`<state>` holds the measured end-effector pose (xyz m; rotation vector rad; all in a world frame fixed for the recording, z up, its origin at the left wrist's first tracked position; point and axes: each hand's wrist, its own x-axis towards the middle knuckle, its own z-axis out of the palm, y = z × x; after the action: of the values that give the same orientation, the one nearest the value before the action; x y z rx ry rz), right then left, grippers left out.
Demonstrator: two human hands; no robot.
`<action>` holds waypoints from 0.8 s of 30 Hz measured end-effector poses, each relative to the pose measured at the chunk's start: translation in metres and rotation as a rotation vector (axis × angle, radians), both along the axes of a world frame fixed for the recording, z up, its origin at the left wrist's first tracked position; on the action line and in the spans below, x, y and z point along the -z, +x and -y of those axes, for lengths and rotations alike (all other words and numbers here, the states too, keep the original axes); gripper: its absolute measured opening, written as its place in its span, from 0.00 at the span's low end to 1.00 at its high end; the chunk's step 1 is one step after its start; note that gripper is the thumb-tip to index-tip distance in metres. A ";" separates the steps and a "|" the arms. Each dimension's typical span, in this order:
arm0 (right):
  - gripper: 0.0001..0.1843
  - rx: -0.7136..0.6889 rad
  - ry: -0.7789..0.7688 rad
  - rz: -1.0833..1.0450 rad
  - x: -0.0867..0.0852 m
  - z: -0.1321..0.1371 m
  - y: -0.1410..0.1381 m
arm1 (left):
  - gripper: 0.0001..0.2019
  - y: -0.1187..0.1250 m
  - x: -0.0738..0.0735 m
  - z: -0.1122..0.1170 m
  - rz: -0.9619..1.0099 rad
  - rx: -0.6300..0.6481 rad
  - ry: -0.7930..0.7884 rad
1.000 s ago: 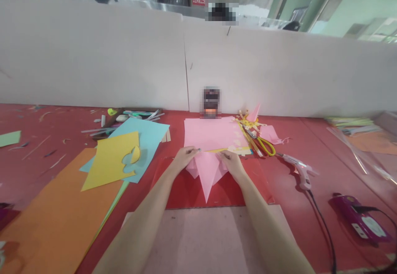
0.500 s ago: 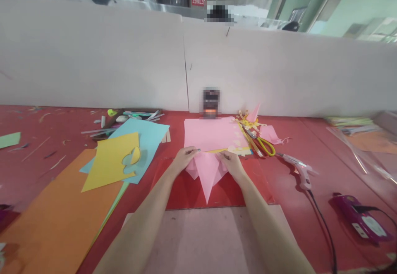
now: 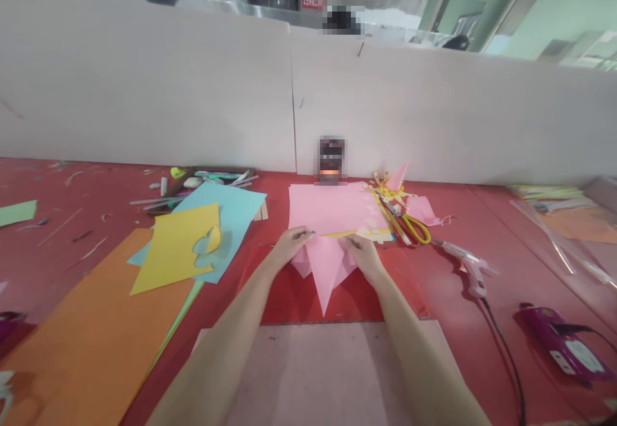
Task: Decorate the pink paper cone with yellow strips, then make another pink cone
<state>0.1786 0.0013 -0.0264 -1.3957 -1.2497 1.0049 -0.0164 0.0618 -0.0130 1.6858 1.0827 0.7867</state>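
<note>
Both of my hands pinch a folded piece of pink paper over a red mat. Its pointed flap hangs toward me, with smaller folds on either side. My left hand is closed on the upper left edge. On the upper right edge, my right hand is closed, its fingertips partly hidden. Just beyond the hands lies a flat pink sheet with small pale cut scraps along its right side. Scissors with yellow handles rest to the right of that sheet.
A glue gun with a cord and a purple power strip lie on the right. Yellow, blue and orange sheets overlap at left. A small pink cone stands at the back, before a white partition.
The hands keep their pinch on the folded pink paper, which looks almost the same. The whole view has shifted slightly, so things appear a little farther right.
</note>
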 end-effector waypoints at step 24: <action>0.15 -0.198 -0.027 0.044 -0.009 0.004 -0.010 | 0.14 -0.002 -0.001 0.005 -0.053 0.209 -0.059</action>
<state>0.1684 -0.0031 -0.0172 -1.3399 -1.4327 1.1343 -0.0182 0.0570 -0.0120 1.7442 0.9382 0.5743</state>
